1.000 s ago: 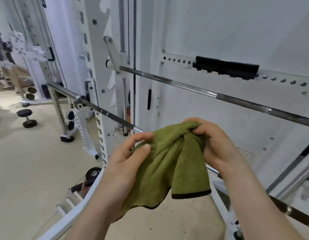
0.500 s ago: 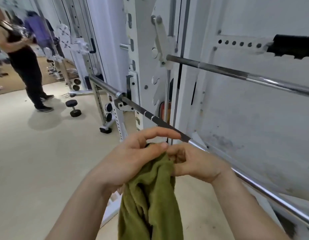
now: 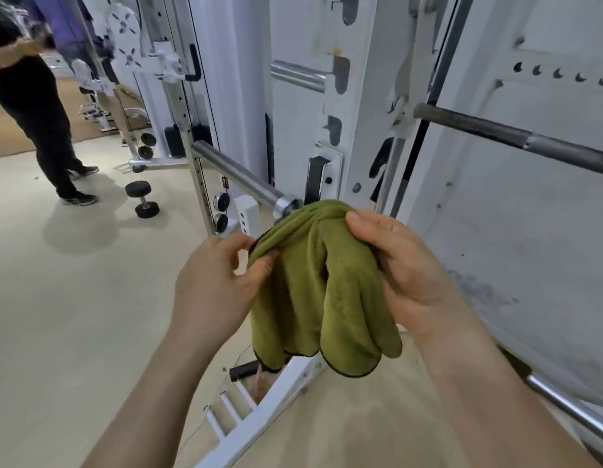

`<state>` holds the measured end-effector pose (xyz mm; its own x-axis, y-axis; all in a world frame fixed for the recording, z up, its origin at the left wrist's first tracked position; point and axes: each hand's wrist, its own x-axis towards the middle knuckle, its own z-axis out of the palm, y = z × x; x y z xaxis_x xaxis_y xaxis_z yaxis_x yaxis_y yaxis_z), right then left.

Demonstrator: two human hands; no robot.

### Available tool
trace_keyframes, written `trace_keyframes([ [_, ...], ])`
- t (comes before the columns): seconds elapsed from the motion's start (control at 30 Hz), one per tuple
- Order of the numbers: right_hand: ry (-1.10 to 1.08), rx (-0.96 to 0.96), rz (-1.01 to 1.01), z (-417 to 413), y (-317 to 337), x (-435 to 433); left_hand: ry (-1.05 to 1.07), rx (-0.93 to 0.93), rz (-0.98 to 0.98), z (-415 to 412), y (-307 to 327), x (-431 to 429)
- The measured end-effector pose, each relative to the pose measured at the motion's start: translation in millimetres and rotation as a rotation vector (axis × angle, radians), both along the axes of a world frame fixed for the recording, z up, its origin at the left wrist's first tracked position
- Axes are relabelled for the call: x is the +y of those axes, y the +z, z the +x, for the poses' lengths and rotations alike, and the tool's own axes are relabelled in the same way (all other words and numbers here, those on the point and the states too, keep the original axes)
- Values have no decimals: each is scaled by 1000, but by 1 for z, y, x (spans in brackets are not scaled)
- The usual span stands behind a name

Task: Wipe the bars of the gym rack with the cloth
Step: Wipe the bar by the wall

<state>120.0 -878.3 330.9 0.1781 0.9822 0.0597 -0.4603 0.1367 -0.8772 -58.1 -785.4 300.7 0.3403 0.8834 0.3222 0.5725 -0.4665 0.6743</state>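
An olive-green cloth (image 3: 313, 292) with a dark hem is draped over the lower steel barbell (image 3: 239, 177), close to the bar's collar at the white rack upright (image 3: 354, 130). My left hand (image 3: 219, 282) pinches the cloth's left edge between thumb and fingers. My right hand (image 3: 405, 271) grips the cloth's right side from above. The bar's middle is hidden under the cloth; it reappears at the lower right (image 3: 570, 407). A second, darker bar (image 3: 516, 136) runs higher up on the right.
A person in dark clothes (image 3: 33, 106) stands at the far left on the beige floor. A black dumbbell (image 3: 143, 199) lies on the floor near the rack. A white rack base rail (image 3: 259, 417) runs below my hands. A short chrome peg (image 3: 298, 76) juts from the upright.
The view has moved closer to the rack upright. The cloth, bunched between my hands before, now hangs spread over the lower bar near its collar, with my hands further apart.
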Motion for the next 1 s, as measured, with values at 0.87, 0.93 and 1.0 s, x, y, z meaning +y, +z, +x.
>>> trace_keyframes([
  [0.87,-309,-185,71,16,42,330,-337,-797,-88,113,114,364],
  [0.93,-412,-291,41,23,50,348,-360,-744,-35,130,125,384],
  [1.0,-512,-349,29,32,61,367,-385,-653,13,151,137,410],
])
